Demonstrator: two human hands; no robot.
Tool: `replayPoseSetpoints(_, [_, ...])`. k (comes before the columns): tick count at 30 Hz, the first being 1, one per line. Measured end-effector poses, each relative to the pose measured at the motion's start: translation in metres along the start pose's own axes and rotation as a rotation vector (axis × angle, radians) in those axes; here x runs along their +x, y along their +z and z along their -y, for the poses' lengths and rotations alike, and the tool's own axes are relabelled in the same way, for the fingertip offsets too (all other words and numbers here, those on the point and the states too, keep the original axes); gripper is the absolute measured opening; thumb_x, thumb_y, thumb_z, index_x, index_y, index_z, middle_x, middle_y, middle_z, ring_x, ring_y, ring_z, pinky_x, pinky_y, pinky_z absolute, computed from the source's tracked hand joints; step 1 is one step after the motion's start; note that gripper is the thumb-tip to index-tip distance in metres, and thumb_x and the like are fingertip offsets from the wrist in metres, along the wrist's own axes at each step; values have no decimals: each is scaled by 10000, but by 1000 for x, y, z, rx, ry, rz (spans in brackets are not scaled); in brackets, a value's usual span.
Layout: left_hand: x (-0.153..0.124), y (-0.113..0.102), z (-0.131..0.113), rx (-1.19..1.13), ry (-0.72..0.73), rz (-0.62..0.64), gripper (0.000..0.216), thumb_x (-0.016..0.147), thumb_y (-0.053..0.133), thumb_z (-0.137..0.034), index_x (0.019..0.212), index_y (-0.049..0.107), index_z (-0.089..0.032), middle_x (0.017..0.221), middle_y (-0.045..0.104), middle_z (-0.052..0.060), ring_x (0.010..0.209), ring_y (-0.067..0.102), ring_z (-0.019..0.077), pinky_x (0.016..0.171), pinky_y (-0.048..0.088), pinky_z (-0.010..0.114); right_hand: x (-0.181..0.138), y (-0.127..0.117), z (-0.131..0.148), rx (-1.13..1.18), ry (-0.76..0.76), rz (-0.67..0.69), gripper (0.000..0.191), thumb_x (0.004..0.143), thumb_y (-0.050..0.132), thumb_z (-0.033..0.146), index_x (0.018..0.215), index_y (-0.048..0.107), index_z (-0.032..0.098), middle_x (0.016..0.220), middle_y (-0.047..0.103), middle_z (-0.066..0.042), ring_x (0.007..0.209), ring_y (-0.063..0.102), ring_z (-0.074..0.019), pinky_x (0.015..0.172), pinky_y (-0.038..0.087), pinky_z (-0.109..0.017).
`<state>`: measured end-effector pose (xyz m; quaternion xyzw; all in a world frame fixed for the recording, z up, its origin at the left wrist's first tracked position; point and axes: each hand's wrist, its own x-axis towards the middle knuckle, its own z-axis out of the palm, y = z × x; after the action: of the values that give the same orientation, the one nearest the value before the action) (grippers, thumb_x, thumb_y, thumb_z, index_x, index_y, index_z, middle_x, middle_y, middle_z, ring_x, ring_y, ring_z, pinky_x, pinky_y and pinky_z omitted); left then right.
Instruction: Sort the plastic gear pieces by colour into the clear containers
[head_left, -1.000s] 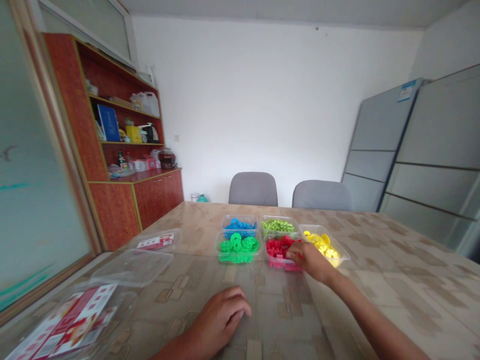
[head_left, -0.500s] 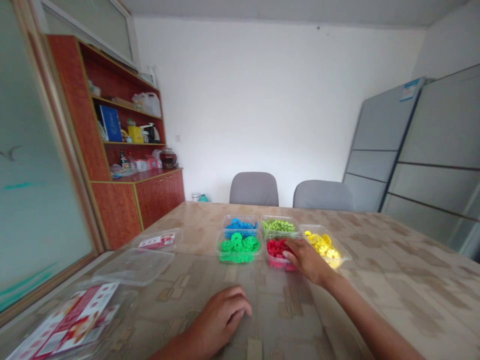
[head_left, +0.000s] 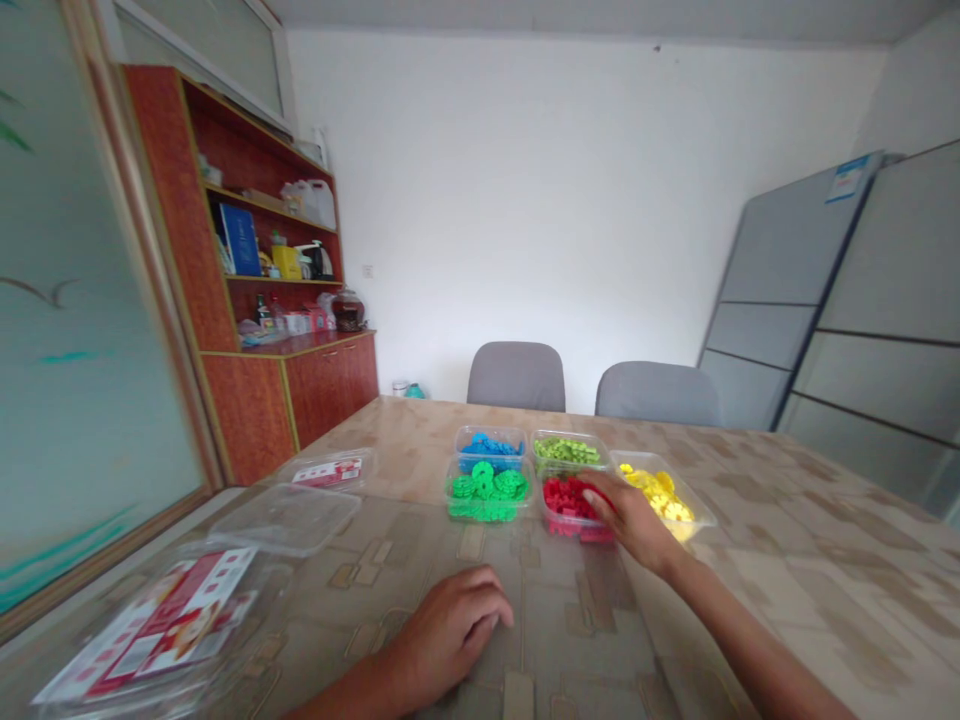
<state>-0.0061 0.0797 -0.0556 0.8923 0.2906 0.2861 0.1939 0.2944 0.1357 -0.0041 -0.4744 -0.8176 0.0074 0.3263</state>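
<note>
Five clear tubs of coloured plastic pieces sit mid-table: blue (head_left: 491,447), light green (head_left: 566,450), bright green (head_left: 487,490), red (head_left: 568,498) and yellow (head_left: 660,492). My right hand (head_left: 630,520) reaches into the right side of the red tub, its fingers curled down among the red pieces; what they hold is hidden. Nearer to me, my left hand (head_left: 450,630) rests palm down on the table (head_left: 787,560) with fingers loosely bent and nothing in it.
Clear lids lie at the left: one plain (head_left: 285,518), one with a red label (head_left: 330,470), and a larger labelled one (head_left: 150,630) at the near corner. Two grey chairs (head_left: 517,375) stand behind the table. A red wooden cabinet (head_left: 285,330) stands at the left.
My right hand has stayed in the red tub, shifting slightly. The view has swung a little left and up. My left hand has not moved on the table.
</note>
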Motion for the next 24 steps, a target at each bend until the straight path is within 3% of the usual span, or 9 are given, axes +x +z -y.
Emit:
replayPoseSetpoints(2, [0,-1,-1,5,6,-6,284,831,449,-4,899,647,-197,900,622,24,847,599,149,762,433,210,1,-2,0,2,16,-57,360,971,373,336,1144,646,177,1222,651,-137,1167,574,-286,1011,429,-470])
replayPoseSetpoints(8, [-3,1,-2,78,74,-6,274,865,437,-29,928,647,-194,906,631,40,846,604,157,747,431,215,2,-5,17,48,-2,-88,318,973,394,326,1049,684,218,1084,716,-92,1017,650,-259,916,488,-405])
replayPoseSetpoints(18, [-3,-2,-4,116,113,-16,258,887,425,-47,945,628,-194,903,640,43,838,607,159,735,426,216,-4,9,61,117,-103,120,313,1002,365,301,1012,670,232,910,721,-44,843,667,-206,758,482,-290])
replayPoseSetpoints(24, [-4,-1,-5,127,121,-13,260,882,425,-51,922,633,-201,883,647,40,821,608,163,718,419,219,-17,39,67,113,-124,242,326,1009,354,291,928,659,210,821,685,-47,766,639,-187,693,448,-263])
